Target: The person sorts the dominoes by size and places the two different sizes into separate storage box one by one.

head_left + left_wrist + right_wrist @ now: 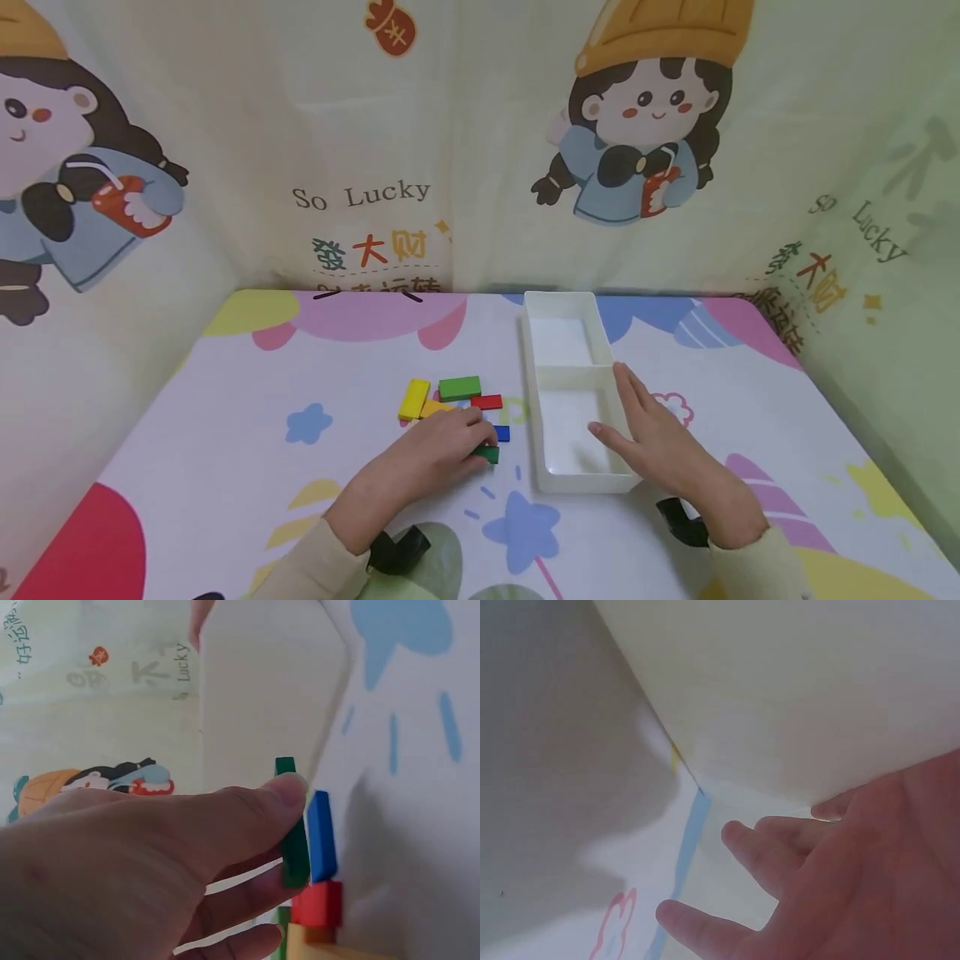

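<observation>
My left hand (438, 446) pinches a dark green block (297, 859) between thumb and fingers, low over the table. Right beside that block lies a blue block (322, 836), with a red block (324, 904) behind it. In the head view a light green block (460, 388), a yellow block (414, 399) and an orange block (435, 408), partly hidden by the hand, make up the rest of the group. A white two-compartment box (585, 483) stands to the right of the blocks. My right hand (663, 446) is at the box's right wall, fingers extended and thumb over the near compartment.
The table (225, 467) has a cover printed with coloured shapes. Printed curtains (495, 167) hang behind it and along both sides. Black straps (400, 550) sit at both wrists.
</observation>
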`<state>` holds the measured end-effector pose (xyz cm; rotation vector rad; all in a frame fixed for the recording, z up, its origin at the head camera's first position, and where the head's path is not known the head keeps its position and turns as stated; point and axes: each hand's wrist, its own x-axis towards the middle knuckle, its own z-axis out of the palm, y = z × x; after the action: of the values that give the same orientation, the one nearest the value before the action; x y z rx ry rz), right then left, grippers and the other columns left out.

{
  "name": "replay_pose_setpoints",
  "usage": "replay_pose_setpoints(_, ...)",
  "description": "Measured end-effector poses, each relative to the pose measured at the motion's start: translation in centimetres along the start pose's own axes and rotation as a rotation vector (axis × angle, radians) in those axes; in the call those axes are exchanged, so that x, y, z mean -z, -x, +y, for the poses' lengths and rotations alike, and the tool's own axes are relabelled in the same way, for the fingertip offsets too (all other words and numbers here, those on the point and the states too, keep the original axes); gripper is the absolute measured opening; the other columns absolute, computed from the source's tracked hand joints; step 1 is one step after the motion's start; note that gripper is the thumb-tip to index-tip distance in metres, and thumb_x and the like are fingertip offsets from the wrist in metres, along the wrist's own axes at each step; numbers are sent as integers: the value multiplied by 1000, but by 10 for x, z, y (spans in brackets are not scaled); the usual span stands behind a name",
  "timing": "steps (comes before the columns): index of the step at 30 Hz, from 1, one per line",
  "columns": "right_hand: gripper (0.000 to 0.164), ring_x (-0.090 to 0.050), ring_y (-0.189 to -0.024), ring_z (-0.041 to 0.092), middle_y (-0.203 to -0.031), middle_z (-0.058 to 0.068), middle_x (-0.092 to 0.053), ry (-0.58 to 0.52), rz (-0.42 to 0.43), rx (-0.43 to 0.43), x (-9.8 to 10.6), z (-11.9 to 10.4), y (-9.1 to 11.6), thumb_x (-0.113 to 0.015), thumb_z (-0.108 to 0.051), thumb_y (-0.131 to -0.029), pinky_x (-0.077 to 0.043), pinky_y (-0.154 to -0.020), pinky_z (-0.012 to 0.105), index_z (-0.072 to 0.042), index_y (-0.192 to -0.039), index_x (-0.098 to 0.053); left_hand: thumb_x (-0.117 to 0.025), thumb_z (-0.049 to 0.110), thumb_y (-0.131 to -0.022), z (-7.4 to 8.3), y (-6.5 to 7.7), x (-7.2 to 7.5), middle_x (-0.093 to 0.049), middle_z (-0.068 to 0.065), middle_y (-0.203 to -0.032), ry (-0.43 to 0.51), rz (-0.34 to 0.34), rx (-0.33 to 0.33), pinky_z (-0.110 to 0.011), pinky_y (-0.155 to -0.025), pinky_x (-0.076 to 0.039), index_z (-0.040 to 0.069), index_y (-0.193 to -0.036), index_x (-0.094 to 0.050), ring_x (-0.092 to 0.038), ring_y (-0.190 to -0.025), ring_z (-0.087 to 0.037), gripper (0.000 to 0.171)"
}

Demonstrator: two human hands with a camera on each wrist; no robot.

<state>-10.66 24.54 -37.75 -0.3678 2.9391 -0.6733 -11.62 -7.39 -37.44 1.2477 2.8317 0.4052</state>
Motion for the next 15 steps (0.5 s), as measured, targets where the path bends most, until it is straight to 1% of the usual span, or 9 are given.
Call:
replay_pose_setpoints(5,98,-22,-148,46,-165,21,-7,-6,0,-5,0,0,-1,-48,-62,-97,-29,-111,66,-10,-159,6,-73,22,-91,7,-8,11,-65,1,-101,-13,79,-36,-24,-86,-55,14,-108,-67,-60,-90,-11,21)
replay_pose_setpoints(7,98,-22,-148,46,-165,21,-7,-15,-4,-6,0,-1,-1,-48,-62,-96,-29,-111,66,-9,-159,5,-72,23,-91,10,-12,16,-66,2,-102,-4,100,-27,-25,-87,-55,14,-110,-67,-61,-92,-11,22)
replay_pose_setpoints(10,98,-23,-147,46,-165,21,-8,-18,-3,-9,0,-2,-1,-49,-62,-96,-31,-110,66,-8,-159,4,-71,25,-92,17,-19,24,-66,1,-106,18,101,-8,-26,-89,-55,14,-116,-66,-61,-97,-12,26)
replay_pose_setpoints(12,98,-25,-146,48,-165,22,-9,2,7,0,1,-2,-1,-49,-62,-96,-32,-109,67,-7,-159,2,-69,26,-93,23,-25,28,-67,1,-110,22,81,-2,-26,-91,-54,14,-119,-65,-61,-100,-13,29)
replay_pose_setpoints(15,96,-26,-145,49,-165,23,-10,28,23,16,3,0,-1,-49,-61,-96,-32,-108,68,-6,-159,-2,-69,27,-94,34,-34,32,-67,0,-112,-14,63,-29,-25,-91,-54,14,-121,-65,-62,-101,-14,30)
